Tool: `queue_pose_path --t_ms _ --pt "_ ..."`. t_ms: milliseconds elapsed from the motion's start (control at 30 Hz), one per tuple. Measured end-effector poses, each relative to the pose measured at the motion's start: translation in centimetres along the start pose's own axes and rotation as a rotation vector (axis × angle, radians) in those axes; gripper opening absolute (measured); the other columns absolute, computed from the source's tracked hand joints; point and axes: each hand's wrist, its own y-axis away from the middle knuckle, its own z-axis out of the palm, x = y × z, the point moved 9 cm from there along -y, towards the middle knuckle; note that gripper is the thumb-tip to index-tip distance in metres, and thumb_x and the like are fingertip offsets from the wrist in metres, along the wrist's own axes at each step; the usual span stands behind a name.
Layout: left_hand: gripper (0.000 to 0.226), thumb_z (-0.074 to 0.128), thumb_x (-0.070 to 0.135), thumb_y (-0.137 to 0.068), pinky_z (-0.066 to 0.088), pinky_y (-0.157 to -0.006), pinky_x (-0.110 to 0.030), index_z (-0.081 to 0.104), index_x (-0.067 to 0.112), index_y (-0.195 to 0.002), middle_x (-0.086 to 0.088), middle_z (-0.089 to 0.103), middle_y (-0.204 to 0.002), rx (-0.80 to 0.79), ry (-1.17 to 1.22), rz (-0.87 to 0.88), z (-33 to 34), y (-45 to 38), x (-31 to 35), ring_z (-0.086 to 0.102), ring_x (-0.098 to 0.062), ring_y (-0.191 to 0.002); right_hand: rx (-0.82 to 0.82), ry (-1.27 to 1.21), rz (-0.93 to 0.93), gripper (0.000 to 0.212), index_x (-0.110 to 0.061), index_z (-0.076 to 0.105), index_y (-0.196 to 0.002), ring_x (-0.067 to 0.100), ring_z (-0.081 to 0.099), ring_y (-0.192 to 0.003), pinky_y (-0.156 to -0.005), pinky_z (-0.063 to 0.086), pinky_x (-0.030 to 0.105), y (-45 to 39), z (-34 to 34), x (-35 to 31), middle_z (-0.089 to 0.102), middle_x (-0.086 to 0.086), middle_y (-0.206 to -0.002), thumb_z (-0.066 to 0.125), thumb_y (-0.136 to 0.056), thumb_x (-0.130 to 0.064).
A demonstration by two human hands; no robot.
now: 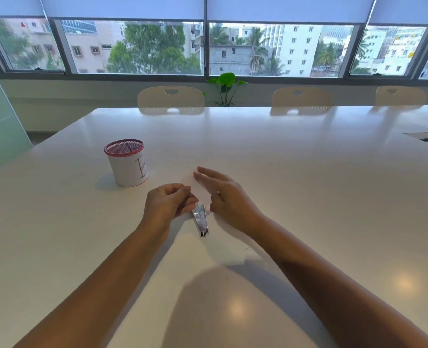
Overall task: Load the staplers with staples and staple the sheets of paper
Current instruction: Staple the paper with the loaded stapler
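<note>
Fingers of the left hand [166,204] curl together, pinching the near edge of a white sheet of paper [201,189] just above the stapler [201,219]. Those of the right hand [226,194] lie spread and straight over that paper. Both rest mid-table [308,184]; a red-rimmed mesh cup [126,165] stands to the left.

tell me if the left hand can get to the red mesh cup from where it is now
Probably yes. The red mesh cup stands apart on the table, beyond the left hand, with nothing between them.
</note>
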Motion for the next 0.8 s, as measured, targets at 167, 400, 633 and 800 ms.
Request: queue_pose_path --t_ms 167,400,633,800 --pt "0.005 0.06 0.009 -0.085 0.057 -0.06 -0.018 0.064 0.01 -0.084 -0.011 0.067 -0.074 0.001 -0.143 0.038 0.3 0.0 0.5 0.065 -0.008 -0.054 0.144 -0.357 0.296 0.034 -0.013 0.059 -0.124 0.012 0.059 -0.106 -0.092 0.048 0.024 -0.5 -2.6 3.5 0.063 0.004 -0.123 0.055 -0.091 -0.02" --pt "0.009 0.06 0.008 -0.085 0.057 -0.058 -0.018 0.065 0.014 -0.081 -0.001 0.069 -0.064 -0.042 -0.242 0.076 0.9 0.0 0.9 0.067 -0.006 -0.054 -0.03 -0.68 0.51 0.036 -0.003 0.066 -0.111 0.019 0.067 -0.082 -0.074 0.055 0.029 0.0 -0.6 6.0 0.07 0.011 -0.095 0.069 -0.081 -0.024" --pt "0.01 0.063 0.01 -0.084 0.058 -0.059 -0.02 0.066 0.015 -0.075 -0.008 0.068 -0.067 -0.067 -0.277 0.04 1.1 0.2 0.4 0.065 -0.011 -0.053 -0.177 -0.572 0.574 0.034 -0.004 0.069 -0.101 0.028 0.067 -0.095 -0.089 0.054 0.039 0.6 0.9 6.4 0.07 0.012 -0.099 0.076 -0.074 -0.024" --pt "0.01 0.063 0.009 -0.084 0.058 -0.057 -0.02 0.065 0.015 -0.077 -0.01 0.068 -0.071 -0.04 -0.276 0.032 0.9 0.1 0.3 0.066 -0.015 -0.058 -0.132 -0.68 0.633 0.026 -0.004 0.069 -0.092 0.022 0.066 -0.078 -0.08 0.057 0.035 0.8 1.5 6.7 0.07 0.009 -0.087 0.077 -0.073 -0.021"
